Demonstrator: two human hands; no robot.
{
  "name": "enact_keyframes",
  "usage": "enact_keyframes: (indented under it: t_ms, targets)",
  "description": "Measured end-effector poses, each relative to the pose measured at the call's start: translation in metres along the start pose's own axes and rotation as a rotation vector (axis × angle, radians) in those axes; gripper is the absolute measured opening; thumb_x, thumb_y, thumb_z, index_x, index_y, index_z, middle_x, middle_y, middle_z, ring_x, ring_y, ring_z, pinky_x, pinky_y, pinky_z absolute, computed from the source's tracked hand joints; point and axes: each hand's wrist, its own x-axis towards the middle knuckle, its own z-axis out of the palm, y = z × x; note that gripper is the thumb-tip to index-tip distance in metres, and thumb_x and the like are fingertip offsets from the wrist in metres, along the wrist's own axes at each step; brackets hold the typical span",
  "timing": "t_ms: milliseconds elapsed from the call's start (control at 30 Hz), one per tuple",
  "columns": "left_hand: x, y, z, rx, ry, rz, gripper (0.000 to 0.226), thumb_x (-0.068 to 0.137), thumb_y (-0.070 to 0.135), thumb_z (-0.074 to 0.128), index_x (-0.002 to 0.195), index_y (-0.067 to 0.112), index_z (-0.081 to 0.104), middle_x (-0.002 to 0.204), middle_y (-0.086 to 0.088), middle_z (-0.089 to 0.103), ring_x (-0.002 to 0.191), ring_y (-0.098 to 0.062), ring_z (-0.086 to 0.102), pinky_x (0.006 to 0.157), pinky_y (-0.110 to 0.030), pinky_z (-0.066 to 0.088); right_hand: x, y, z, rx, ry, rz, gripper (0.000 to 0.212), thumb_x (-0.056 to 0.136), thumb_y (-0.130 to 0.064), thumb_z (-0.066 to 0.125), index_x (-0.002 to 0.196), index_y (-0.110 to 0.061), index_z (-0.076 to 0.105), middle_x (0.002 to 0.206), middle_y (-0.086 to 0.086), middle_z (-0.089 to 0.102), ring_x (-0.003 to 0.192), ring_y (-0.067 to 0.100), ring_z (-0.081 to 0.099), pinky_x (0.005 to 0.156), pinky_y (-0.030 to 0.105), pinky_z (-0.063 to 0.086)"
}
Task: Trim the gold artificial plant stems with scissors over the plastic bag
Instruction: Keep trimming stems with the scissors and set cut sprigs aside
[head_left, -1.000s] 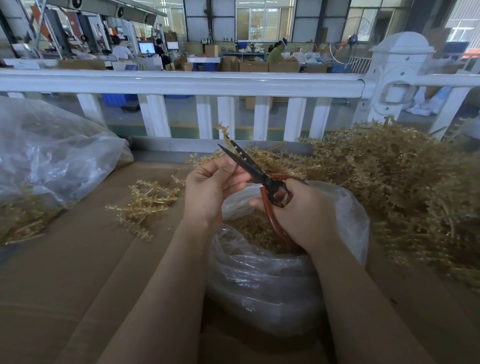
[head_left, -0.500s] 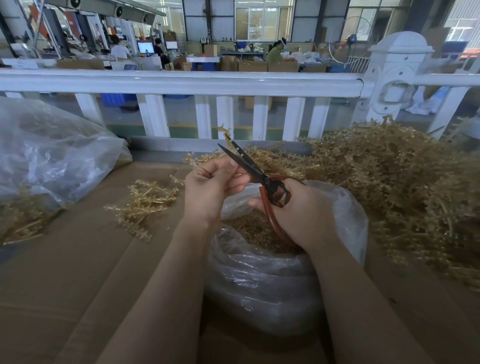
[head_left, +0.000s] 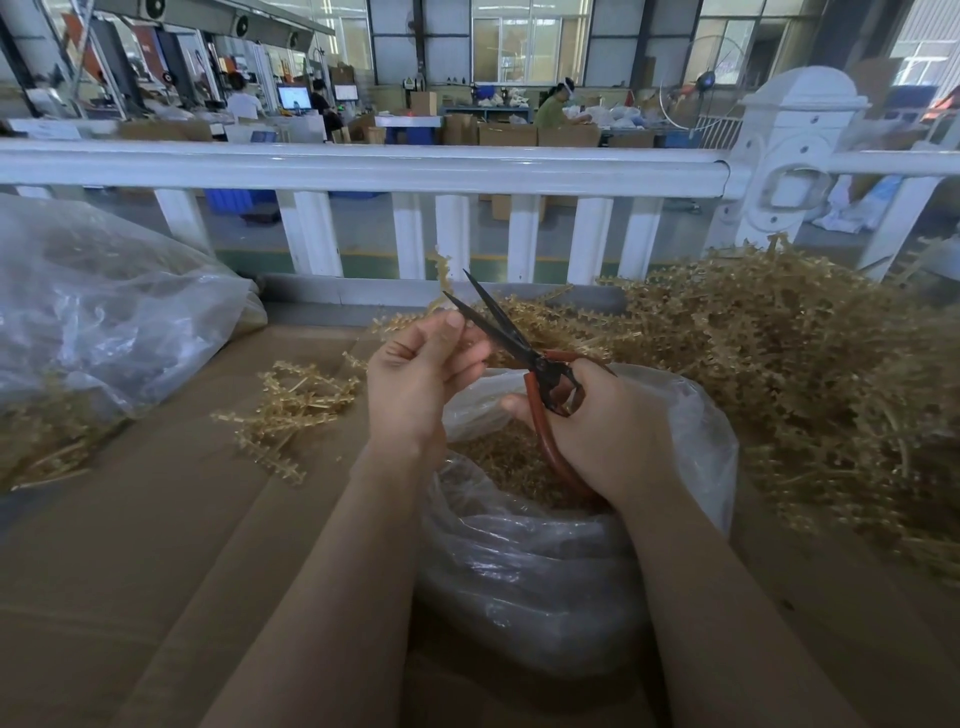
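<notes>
Left hand (head_left: 415, 384) pinches a gold stem (head_left: 443, 273); right hand (head_left: 608, 431) grips the spread-bladed scissors (head_left: 511, 332)

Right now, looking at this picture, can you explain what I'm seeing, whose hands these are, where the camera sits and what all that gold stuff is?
There is no machine here. The picture comes from a wide-angle camera worn on a person's head, looking forward and down, so the two bare arms are that person's own.

The right hand grips a pair of scissors with red handles; the dark blades stand open. The left hand pinches a thin gold stem that pokes up near the blades.

Below the hands sits an open plastic bag holding gold cuttings. To the right is a big pile of gold stems; a small bunch lies to the left. Far left is a second clear bag. All of this rests on brown cardboard.

Behind runs a white railing, with a workshop beyond.
</notes>
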Motion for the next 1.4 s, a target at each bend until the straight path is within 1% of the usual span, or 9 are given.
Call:
enact_keyframes:
  t_ms: [100, 233, 300, 400, 567, 767, 933, 1100, 1400]
  targets:
    - [0.002, 0.0, -0.002, -0.035, 0.033, -0.015, 0.009, 0.094, 0.018, 0.066, 0.094, 0.012, 0.073, 0.086, -0.005, 0.077, 0.079, -0.016, 0.074, 0.066, -0.022, 0.057, 0.0, 0.001, 0.001, 0.007, -0.019, 0.002, 0.059, 0.074, -0.085, 0.056, 0.097, -0.031, 0.064, 0.08, -0.016, 0.064, 0.078, 0.004, 0.06, 0.066, 0.022, 0.05]
    - [0.0, -0.003, 0.0, 0.085, -0.022, -0.008, 0.011, 0.095, 0.015, 0.064, 0.092, 0.016, 0.074, 0.084, -0.002, 0.077, 0.077, -0.012, 0.073, 0.063, -0.021, 0.056, 0.0, 0.0, 0.0, 0.023, -0.037, 0.006, 0.054, 0.073, -0.085, 0.054, 0.097, -0.037, 0.06, 0.077, -0.018, 0.06, 0.075, 0.0, 0.057, 0.062, 0.012, 0.039]
    - [-0.002, -0.004, 0.003, 0.131, -0.053, -0.005, 0.011, 0.095, 0.015, 0.064, 0.091, 0.016, 0.074, 0.081, -0.001, 0.077, 0.075, -0.01, 0.072, 0.062, -0.021, 0.055, 0.001, 0.0, 0.0, 0.028, -0.037, 0.019, 0.061, 0.07, -0.089, 0.049, 0.095, -0.035, 0.061, 0.078, -0.017, 0.062, 0.076, 0.001, 0.058, 0.063, 0.015, 0.042]
    - [-0.003, -0.006, 0.005, 0.153, -0.084, -0.009, 0.01, 0.094, 0.014, 0.065, 0.093, 0.013, 0.074, 0.079, -0.001, 0.076, 0.074, -0.01, 0.072, 0.062, -0.021, 0.055, 0.001, 0.001, 0.0, 0.048, -0.017, 0.025, 0.073, 0.063, -0.094, 0.04, 0.09, -0.03, 0.062, 0.077, -0.014, 0.063, 0.075, 0.003, 0.06, 0.068, 0.024, 0.05]
    - [-0.004, -0.006, 0.008, 0.153, -0.118, -0.026, 0.01, 0.094, 0.013, 0.064, 0.093, 0.014, 0.074, 0.08, -0.001, 0.077, 0.076, -0.011, 0.073, 0.063, -0.021, 0.056, 0.002, 0.001, 0.0, 0.093, -0.009, 0.038, 0.078, 0.06, -0.098, 0.036, 0.084, -0.028, 0.061, 0.074, -0.011, 0.064, 0.072, 0.004, 0.06, 0.071, 0.033, 0.054]
    - [-0.004, -0.005, 0.009, 0.127, -0.119, -0.034, 0.01, 0.095, 0.013, 0.063, 0.093, 0.013, 0.074, 0.08, -0.002, 0.077, 0.075, -0.01, 0.073, 0.063, -0.021, 0.056, 0.002, 0.002, 0.001, 0.138, -0.023, 0.051, 0.071, 0.063, -0.093, 0.047, 0.084, -0.027, 0.063, 0.074, -0.01, 0.065, 0.073, 0.003, 0.061, 0.071, 0.03, 0.054]
    - [-0.004, -0.006, 0.008, 0.103, -0.112, -0.044, 0.011, 0.094, 0.015, 0.065, 0.099, 0.012, 0.074, 0.083, -0.005, 0.077, 0.077, -0.012, 0.073, 0.065, -0.023, 0.056, 0.002, 0.0, 0.001, 0.146, -0.017, 0.038, 0.073, 0.062, -0.093, 0.045, 0.083, -0.025, 0.065, 0.072, -0.009, 0.064, 0.07, 0.004, 0.06, 0.067, 0.026, 0.051]
    - [-0.003, -0.008, 0.008, 0.123, -0.123, -0.038, 0.009, 0.093, 0.013, 0.065, 0.094, 0.012, 0.074, 0.082, -0.004, 0.077, 0.078, -0.014, 0.073, 0.068, -0.028, 0.059, 0.002, 0.0, 0.001, 0.101, -0.038, 0.048, 0.079, 0.061, -0.095, 0.04, 0.084, -0.023, 0.064, 0.073, -0.008, 0.065, 0.07, 0.006, 0.061, 0.069, 0.03, 0.054]
    - [-0.002, -0.008, 0.008, 0.103, -0.118, -0.061, 0.009, 0.092, 0.012, 0.067, 0.095, 0.011, 0.075, 0.082, -0.007, 0.077, 0.077, -0.016, 0.074, 0.062, -0.025, 0.057, 0.002, -0.003, 0.001, 0.098, -0.003, 0.045, 0.082, 0.059, -0.097, 0.038, 0.08, -0.022, 0.062, 0.068, -0.008, 0.063, 0.067, 0.004, 0.059, 0.067, 0.027, 0.052]
